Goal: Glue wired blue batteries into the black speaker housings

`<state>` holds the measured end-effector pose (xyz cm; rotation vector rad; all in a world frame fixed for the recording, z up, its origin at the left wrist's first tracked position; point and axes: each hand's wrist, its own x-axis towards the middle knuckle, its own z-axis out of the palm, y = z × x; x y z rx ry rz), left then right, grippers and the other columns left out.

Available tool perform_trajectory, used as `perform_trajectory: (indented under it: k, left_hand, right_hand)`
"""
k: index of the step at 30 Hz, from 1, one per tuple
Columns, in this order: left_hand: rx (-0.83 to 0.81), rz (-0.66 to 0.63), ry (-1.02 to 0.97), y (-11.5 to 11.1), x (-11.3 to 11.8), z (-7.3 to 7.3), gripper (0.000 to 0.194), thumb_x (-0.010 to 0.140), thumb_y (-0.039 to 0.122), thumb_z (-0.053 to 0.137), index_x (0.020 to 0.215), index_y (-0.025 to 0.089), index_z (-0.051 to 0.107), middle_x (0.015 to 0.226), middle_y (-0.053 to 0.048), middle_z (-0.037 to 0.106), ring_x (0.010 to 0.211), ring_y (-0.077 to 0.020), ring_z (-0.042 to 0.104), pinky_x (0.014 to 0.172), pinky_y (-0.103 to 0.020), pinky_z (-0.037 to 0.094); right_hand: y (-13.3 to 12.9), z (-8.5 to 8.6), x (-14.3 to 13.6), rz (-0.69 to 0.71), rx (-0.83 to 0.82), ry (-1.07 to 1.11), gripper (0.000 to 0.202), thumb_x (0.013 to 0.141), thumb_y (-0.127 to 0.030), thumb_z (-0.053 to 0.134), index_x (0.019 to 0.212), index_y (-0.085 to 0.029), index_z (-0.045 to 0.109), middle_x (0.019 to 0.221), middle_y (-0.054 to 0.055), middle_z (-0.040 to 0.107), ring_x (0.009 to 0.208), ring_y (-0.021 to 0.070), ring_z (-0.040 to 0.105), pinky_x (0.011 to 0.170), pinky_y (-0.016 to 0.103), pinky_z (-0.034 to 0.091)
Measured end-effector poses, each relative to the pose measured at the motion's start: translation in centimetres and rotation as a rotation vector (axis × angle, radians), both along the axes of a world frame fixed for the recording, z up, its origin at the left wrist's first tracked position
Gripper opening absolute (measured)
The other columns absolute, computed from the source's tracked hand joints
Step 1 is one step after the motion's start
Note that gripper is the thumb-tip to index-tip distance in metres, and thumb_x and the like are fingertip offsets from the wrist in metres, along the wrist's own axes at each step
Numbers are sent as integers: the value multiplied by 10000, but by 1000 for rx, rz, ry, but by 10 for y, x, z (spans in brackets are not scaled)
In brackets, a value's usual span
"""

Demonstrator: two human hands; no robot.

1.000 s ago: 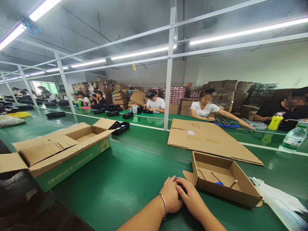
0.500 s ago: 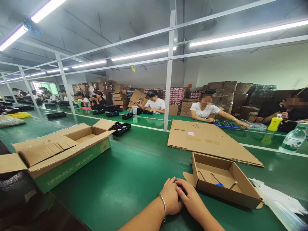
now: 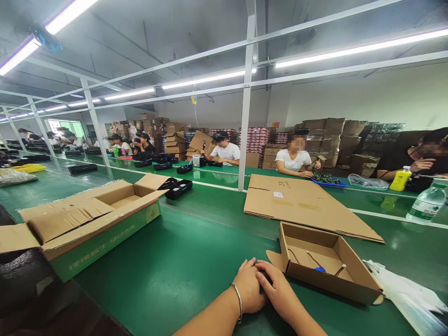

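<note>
My left hand (image 3: 249,287), with a silver bangle at its wrist, rests at the near edge of the green table (image 3: 168,275). Against it lies my right hand (image 3: 276,287), its fingers over the left one. Both hands have curled fingers pressed together, and no object shows in them; the space between the palms is hidden. Just right of them is an open brown cardboard tray (image 3: 315,275) with a few thin wires and a blue piece (image 3: 319,269) inside.
A green-sided open carton (image 3: 115,238) stands at left, a black case (image 3: 178,188) behind it. Flattened cardboard (image 3: 294,200) lies beyond the tray. White plastic bags (image 3: 409,289) and a water bottle (image 3: 427,203) are at right. Several people sit across the table.
My hands have stayed still. Across the table, a person in white has drawn an outstretched arm back from the right. The black case behind the carton has shifted slightly right.
</note>
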<state>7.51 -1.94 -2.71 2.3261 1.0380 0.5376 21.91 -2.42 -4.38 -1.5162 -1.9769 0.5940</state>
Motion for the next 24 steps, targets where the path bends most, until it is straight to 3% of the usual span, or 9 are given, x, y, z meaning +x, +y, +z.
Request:
perform_trajectory:
  k: [24]
  left_hand:
    - [3, 3, 3, 2, 0, -3, 563, 790, 364, 406, 1345, 414, 322, 1378, 18, 396, 1360, -312, 224, 1166, -560, 154]
  right_hand:
    - [0, -3, 0, -10, -2, 3, 459, 861, -484, 397, 1157, -178, 568, 1296, 64, 489, 1215, 206, 409, 1067, 380, 278]
